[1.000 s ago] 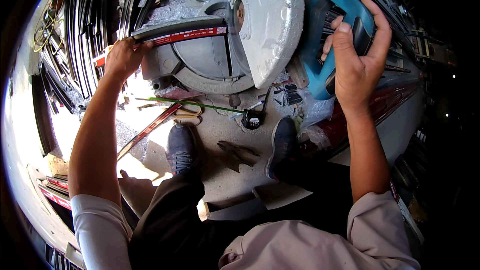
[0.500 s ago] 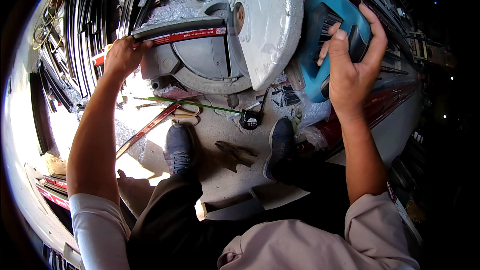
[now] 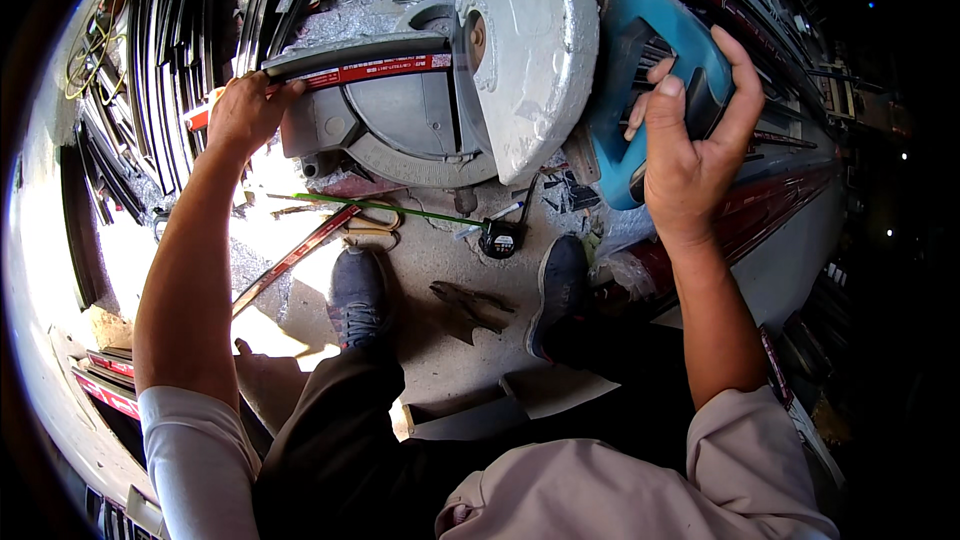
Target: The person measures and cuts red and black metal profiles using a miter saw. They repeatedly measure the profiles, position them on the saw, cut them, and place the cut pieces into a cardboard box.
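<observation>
My left hand (image 3: 245, 115) is closed on a dark metal profile with a red film strip (image 3: 370, 70), pressing it against the fence of a miter saw (image 3: 400, 125). The strip's right end lies beside the pale, dust-coated blade guard (image 3: 540, 50). My right hand (image 3: 695, 155) is wrapped round the saw's blue handle (image 3: 610, 155), thumb and fingers through and about the loop. The guard covers most of the blade, so I cannot tell whether it touches the profile.
On the floor before the saw lie a tape measure (image 3: 501, 238) with a green blade, pliers (image 3: 472, 306) and a red strip (image 3: 296, 258). Dark profiles (image 3: 180, 50) are stacked at the left. Long red-wrapped profiles (image 3: 775, 208) lie at the right. My shoes (image 3: 358, 298) stand between.
My right hand and the blue handle have shifted slightly left and downward, with the guard tilting along. My left hand and the profile have stayed in place.
</observation>
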Action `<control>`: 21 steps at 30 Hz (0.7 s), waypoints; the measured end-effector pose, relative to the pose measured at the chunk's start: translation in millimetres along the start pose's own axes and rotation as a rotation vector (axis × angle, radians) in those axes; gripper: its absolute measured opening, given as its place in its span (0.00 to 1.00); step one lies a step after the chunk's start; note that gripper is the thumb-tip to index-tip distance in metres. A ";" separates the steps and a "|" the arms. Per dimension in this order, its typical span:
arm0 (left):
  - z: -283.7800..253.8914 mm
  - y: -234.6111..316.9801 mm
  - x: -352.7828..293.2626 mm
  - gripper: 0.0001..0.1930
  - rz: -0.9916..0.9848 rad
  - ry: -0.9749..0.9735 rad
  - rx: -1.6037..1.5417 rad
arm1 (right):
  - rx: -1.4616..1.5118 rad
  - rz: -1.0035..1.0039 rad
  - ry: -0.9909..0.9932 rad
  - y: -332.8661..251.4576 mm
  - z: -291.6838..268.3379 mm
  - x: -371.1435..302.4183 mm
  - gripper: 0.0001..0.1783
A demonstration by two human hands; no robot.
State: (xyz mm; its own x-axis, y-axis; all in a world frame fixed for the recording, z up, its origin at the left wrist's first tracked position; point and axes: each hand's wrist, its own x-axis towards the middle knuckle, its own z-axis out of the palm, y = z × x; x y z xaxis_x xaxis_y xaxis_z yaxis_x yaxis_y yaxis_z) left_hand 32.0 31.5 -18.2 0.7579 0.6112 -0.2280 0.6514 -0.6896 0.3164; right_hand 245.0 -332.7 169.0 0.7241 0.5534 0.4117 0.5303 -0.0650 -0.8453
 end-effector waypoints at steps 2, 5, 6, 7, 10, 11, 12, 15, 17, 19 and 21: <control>0.9 -1.7 -0.2 0.33 0.016 0.022 0.017 | -0.013 -0.001 -0.002 -0.2 -0.6 -1.6 0.29; -0.1 0.6 -1.9 0.33 0.009 0.032 0.046 | -0.030 -0.014 0.002 1.3 -1.0 -2.4 0.30; -1.5 3.0 -2.8 0.32 0.002 0.023 0.039 | -0.035 -0.019 0.006 2.3 -1.1 -3.1 0.30; -3.5 5.5 -3.6 0.32 -0.004 0.014 0.032 | -0.033 -0.014 0.010 3.0 -1.1 -3.9 0.30; -5.1 8.1 -4.7 0.32 -0.003 0.016 0.025 | -0.030 -0.007 0.016 3.9 -0.8 -5.2 0.30; -5.1 8.5 -4.8 0.32 0.002 0.022 0.025 | -0.030 -0.009 0.017 3.8 -0.6 -5.6 0.30; -3.9 6.4 -4.5 0.32 0.002 0.025 0.025 | -0.029 -0.010 0.016 3.5 -0.1 -5.9 0.30; -1.5 2.8 -2.5 0.32 -0.005 0.013 0.011 | -0.026 -0.002 -0.001 1.5 0.8 -7.3 0.30; -2.0 3.2 -1.5 0.32 -0.022 -0.024 -0.018 | -0.032 0.012 0.004 1.3 0.8 -9.1 0.30; -1.0 1.9 -0.5 0.32 -0.013 -0.009 -0.005 | -0.028 0.017 0.005 1.8 0.9 -10.2 0.31; -1.2 1.5 -0.5 0.32 -0.014 -0.012 0.001 | -0.015 0.014 0.002 3.8 1.1 -11.6 0.31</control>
State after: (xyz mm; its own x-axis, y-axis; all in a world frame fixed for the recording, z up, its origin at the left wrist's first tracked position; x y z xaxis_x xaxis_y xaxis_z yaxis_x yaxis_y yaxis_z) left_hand 32.6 30.7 -16.5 0.7489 0.6164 -0.2432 0.6621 -0.6814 0.3120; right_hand 238.2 -338.4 160.7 0.7325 0.5506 0.4004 0.5266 -0.0854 -0.8458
